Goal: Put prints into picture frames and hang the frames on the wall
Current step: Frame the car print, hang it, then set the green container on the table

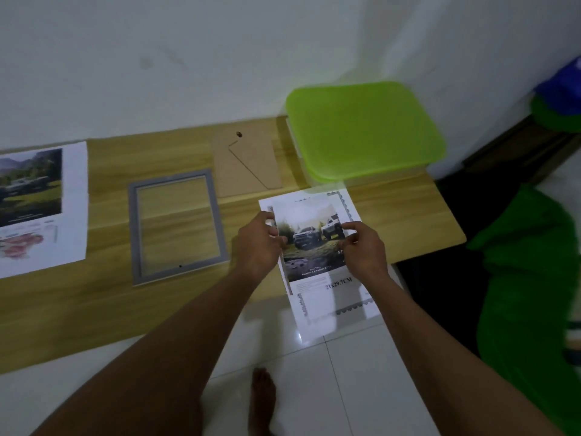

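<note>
Print (314, 247) is sitting right of centre, left hand (256, 243) and right hand (364, 250) each pinching a side edge. Frame (176, 225) is lying empty centre-left, backing board (248, 165) off, upper centre; loading and hanging not yet done.

Light wooden table (78, 309) carries, left to right, a printed sheet (37, 209), grey picture frame (134, 234), brown backing board (248, 165), green-lidded box (364, 130), plus a second car print (314, 247) overhanging the near edge (flat or lifted, can't tell).

Bare table (94, 297) before the grey frame (177, 226); green-lidded box (364, 130) blocks the right.
</note>
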Demonstrator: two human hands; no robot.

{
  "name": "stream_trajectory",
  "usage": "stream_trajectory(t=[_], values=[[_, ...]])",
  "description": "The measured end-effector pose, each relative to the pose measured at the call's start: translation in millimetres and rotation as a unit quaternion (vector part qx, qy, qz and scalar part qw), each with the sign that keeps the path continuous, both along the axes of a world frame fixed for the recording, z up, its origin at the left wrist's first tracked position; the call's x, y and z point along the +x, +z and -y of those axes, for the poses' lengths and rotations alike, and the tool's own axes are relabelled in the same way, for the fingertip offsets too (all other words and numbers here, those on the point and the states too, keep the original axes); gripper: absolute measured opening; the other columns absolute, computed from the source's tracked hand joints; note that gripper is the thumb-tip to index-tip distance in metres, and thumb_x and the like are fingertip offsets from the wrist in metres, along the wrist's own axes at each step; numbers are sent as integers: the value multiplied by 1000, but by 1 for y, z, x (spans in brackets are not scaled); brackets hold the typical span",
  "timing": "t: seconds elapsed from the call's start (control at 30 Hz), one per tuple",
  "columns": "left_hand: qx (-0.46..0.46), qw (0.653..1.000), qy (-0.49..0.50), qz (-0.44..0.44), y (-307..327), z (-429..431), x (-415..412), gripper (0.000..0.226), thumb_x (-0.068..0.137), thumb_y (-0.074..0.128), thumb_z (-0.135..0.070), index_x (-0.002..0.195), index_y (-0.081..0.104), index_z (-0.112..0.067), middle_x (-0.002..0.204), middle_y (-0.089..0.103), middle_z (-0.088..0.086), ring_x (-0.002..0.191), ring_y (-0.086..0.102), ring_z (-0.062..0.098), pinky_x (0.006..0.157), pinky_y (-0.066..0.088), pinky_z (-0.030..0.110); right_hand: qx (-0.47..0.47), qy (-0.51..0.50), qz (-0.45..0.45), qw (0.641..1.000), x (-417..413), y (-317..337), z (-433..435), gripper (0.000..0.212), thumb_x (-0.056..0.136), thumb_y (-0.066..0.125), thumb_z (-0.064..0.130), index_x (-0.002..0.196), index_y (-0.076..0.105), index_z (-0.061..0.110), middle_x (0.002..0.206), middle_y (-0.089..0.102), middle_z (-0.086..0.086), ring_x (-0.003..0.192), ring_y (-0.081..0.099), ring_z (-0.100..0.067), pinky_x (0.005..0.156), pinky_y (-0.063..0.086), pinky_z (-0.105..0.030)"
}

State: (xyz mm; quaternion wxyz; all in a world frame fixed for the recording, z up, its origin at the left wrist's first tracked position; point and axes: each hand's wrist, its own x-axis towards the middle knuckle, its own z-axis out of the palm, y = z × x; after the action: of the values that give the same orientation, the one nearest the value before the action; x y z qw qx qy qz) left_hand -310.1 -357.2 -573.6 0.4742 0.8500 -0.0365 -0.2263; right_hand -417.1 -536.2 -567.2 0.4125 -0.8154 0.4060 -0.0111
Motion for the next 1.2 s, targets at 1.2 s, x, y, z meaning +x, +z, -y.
stream_trajectory(t=[1.2], values=[[259, 943, 15, 207, 46, -255, 69, 49, 87, 67, -33, 125, 61, -3, 121, 65, 18, 113, 60, 36, 94, 46, 42, -213, 441, -15, 872, 164, 64, -227, 39, 102, 46, 33, 136, 50, 14, 130, 54, -7, 116, 56, -27, 86, 50, -37]])
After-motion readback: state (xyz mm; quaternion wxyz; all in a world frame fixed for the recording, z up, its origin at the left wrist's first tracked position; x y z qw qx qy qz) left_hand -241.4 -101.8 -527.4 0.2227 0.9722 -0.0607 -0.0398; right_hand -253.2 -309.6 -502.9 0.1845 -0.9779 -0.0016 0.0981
